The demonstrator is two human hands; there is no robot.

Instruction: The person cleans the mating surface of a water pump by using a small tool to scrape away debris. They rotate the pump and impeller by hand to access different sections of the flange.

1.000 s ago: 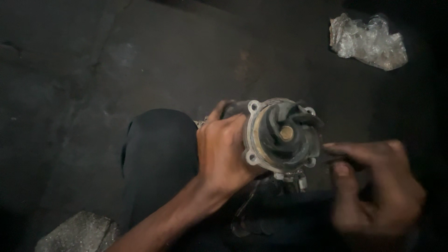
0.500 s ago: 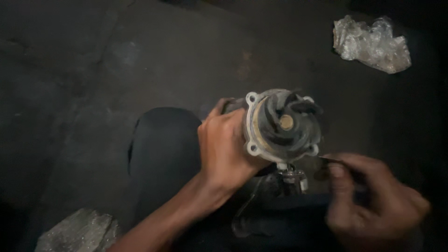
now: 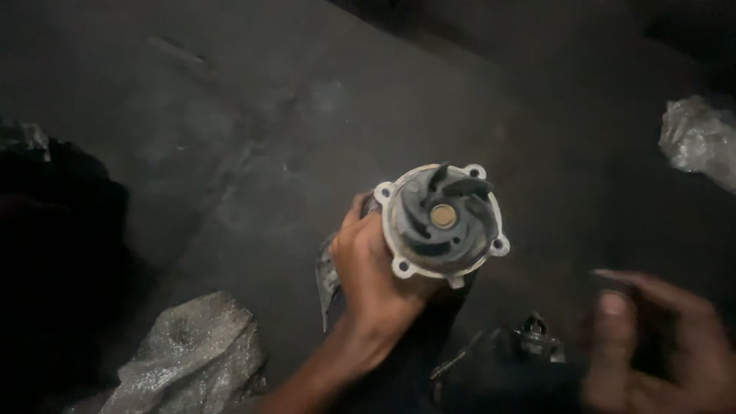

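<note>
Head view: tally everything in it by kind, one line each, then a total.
Round metal pump part with dark impeller, held in the left hand: 1
Crumpled clear plastic bags, one lower left, one at the right edge: 2
Dark metal part by the blurred right hand: 1
Hands: 2
Total: 6

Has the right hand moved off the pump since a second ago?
Yes. The right hand, earlier touching the water pump at its lower edge, now sits blurred, down and right of it, apart. The left hand grips the pump.
</note>
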